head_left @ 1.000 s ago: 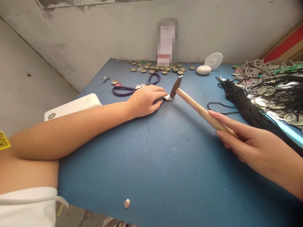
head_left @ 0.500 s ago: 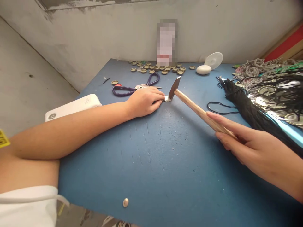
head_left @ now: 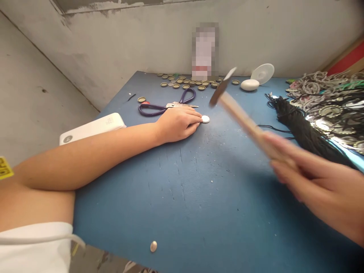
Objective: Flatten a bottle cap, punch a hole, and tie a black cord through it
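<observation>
My left hand rests on the blue table, its fingertips closed on the left edge of a bottle cap that lies flat with its pale face up. Behind that hand lies a pair of scissors with dark blue handles. My right hand, smeared a little by motion, grips the wooden handle of a hammer. The hammer's metal head is in the air, to the right of the cap and above it, apart from it.
Several bottle caps lie along the back wall. A white rounded object stands near them. Black cords and shiny caps pile up at the right. A white power bank lies beyond my left forearm. A small oval piece sits near the front edge.
The hammer has risen off the cap and moved to the right with my right hand. My left hand keeps its place at the cap. The view has shifted slightly.
</observation>
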{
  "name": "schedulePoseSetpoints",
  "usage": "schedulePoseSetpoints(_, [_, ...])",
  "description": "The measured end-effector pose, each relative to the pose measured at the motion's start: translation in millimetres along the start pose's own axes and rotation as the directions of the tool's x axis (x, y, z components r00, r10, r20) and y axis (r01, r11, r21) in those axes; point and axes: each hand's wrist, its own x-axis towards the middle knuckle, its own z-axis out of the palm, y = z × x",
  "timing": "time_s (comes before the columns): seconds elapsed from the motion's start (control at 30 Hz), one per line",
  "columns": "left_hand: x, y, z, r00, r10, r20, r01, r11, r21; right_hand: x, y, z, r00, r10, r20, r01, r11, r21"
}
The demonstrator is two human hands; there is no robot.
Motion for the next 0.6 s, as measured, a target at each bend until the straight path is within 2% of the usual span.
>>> schedulePoseSetpoints(0.1, [0,1,-0.9,0.999,-0.041,0.015,0.041,0.999,0.007,8,-4,1,0.993,0.010,0.118,-0.014,0.999,0.033])
schedulePoseSetpoints(0.27, [0,2,-1.4,0.999,-0.040,0.020,0.039,0.999,0.015,9,-15,-3,0.989,0.099,0.109,-0.107,0.992,0.062])
schedulePoseSetpoints(0.37, [0,1,-1.2,1.000,-0.020,0.013,0.020,1.000,-0.005,3,-19,-4,0.986,0.167,0.030,-0.170,0.966,0.194])
schedulePoseSetpoints(0.43, [0,1,-1.1,1.000,-0.020,0.012,0.021,1.000,-0.016,1,-18,-5,0.982,0.171,-0.085,-0.146,0.958,0.248])
schedulePoseSetpoints(0.47, [0,1,-1.2,1.000,-0.025,0.014,0.025,0.999,-0.020,1,-17,-5,0.982,0.156,-0.105,-0.129,0.964,0.231])
schedulePoseSetpoints(0.5, [0,1,-1.4,0.999,-0.031,0.016,0.031,0.999,-0.022,2,-15,-5,0.987,0.131,-0.090,-0.112,0.975,0.194])
schedulePoseSetpoints(0.6, [0,2,-2.3,0.998,-0.045,0.032,0.046,0.999,-0.021,7,-10,-3,0.995,0.049,0.082,-0.057,0.994,0.098])
